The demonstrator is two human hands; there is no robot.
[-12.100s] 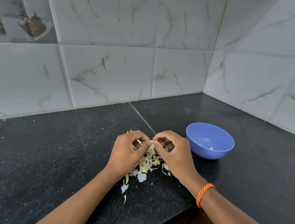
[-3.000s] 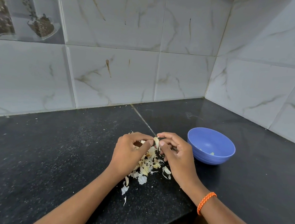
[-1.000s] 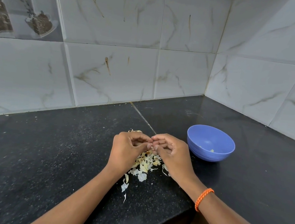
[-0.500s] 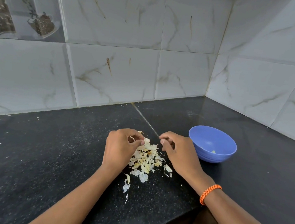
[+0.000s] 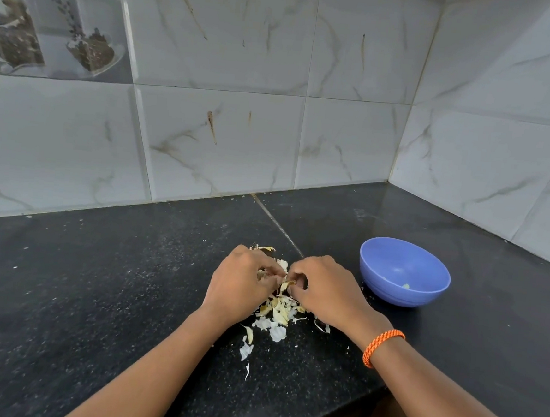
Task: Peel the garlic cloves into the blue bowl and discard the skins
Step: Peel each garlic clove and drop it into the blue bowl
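Obs.: both hands meet over the heap of garlic skins point(image 5: 277, 312) on the black tabletop point(image 5: 96, 293). The left hand point(image 5: 239, 284) has its fingers curled inward, fingertips pinched on something small and pale at the point where the hands meet. The right hand point(image 5: 321, 291) is curled likewise, thumb and forefinger nipping a strip of skin at the same spot. The garlic clove point(image 5: 289, 282) itself is almost wholly hidden by the fingers; only a pale sliver shows, so how much of it is bare cannot be told.

Blue bowl point(image 5: 405, 273): stands on the tabletop just right of the right hand, apart from it. One small pale piece lies low inside; whether there are others cannot be told.

Step in hand (judged): stripping skin from one clove, early in the task given how little is in the bowl.

Method notes (judged):
- The left hand should steady the clove and the right should draw the skin along its length, not across.
- Work low over the heap so flakes fall onto it and do not scatter.
- Carry only the bare clove to the bowl; shake clinging flakes off first.
- The skins are light and dry; gather them with a cupped hand for discarding, slowly, to avoid lofting them.

Writing/brands: none legible. The wall tiles point(image 5: 226, 138) are marbled; one decorative tile point(image 5: 51, 19) at upper left bears a picture, no text. An orange cord bracelet point(image 5: 383, 346) on the right wrist is unmarked.
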